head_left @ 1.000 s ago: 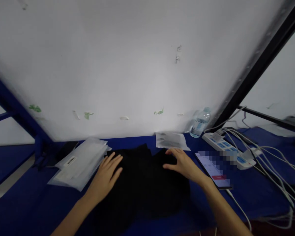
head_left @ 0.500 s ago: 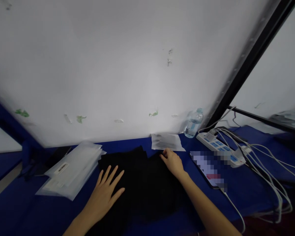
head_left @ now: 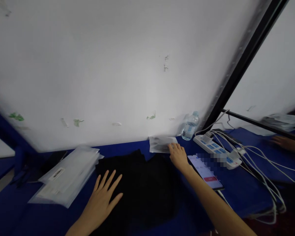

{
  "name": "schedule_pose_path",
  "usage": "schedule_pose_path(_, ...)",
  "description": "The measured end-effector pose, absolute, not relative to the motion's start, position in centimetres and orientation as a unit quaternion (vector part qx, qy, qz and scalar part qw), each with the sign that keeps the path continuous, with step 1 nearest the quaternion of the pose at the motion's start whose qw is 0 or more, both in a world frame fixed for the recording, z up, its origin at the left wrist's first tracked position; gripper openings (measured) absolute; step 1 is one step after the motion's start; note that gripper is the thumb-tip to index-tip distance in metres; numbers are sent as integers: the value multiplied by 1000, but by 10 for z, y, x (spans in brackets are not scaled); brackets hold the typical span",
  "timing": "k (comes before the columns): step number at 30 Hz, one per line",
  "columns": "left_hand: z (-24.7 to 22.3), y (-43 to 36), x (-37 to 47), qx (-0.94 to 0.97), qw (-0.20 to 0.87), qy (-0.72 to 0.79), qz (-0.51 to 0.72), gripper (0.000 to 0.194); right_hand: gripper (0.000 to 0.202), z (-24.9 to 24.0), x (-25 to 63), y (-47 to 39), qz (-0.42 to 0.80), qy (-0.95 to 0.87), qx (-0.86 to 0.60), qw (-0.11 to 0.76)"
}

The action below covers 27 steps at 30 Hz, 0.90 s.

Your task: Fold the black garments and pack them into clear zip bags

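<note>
A black cloth (head_left: 145, 186) lies spread on the blue table (head_left: 182, 216). My left hand (head_left: 100, 200) rests flat on its left part with the fingers spread. Beyond the cloth, against the wall, lies a translucent plastic bag (head_left: 159, 144) with something grey in it. My right hand (head_left: 178, 157) is at this bag's right edge, its fingertips over the plastic; whether they grip it is not clear.
Several frosted plastic bags (head_left: 66, 177) are piled on the left. On the right are a water bottle (head_left: 190, 126), a phone (head_left: 206, 172) on a cable and a power strip (head_left: 217, 151) with white cables. Another person's hand (head_left: 282, 141) shows at the far right.
My right hand has left the cloth's top edge and moved right and away from me to the small bag. Another person's hand has come into view at the far right.
</note>
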<state>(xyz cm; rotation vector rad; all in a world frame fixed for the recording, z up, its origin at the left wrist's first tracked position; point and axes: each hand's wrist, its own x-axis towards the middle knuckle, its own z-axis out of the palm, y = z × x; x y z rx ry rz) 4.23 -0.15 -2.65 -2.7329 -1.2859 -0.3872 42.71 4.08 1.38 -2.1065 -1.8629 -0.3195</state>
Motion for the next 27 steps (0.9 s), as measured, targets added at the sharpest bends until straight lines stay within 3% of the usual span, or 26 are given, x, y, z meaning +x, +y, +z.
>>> schedule_pose_path(5,-27,-2,41,-896,31,-424,-130,60,20,11,425,45,-139,-659,-720,165)
schedule_pose_path(9,-25,0,40,-890,-11,-427,-162,53,28,29,423,37,-166,-655,-705,217)
schedule_pose_path(14,20,-5,54,-813,-105,-475,-321,39,28,71,405,20,-179,-669,-653,307)
schedule_pose_path(19,67,-16,72,-740,-184,-459,-457,48,21,89,360,-7,-106,-780,-492,372)
schedule_pose_path(23,65,-24,71,-720,-255,-451,-462,17,19,77,335,-22,-15,-823,-446,351)
schedule_pose_path(27,58,-34,68,-709,-286,-456,-456,15,20,73,316,-32,-44,-789,-461,404)
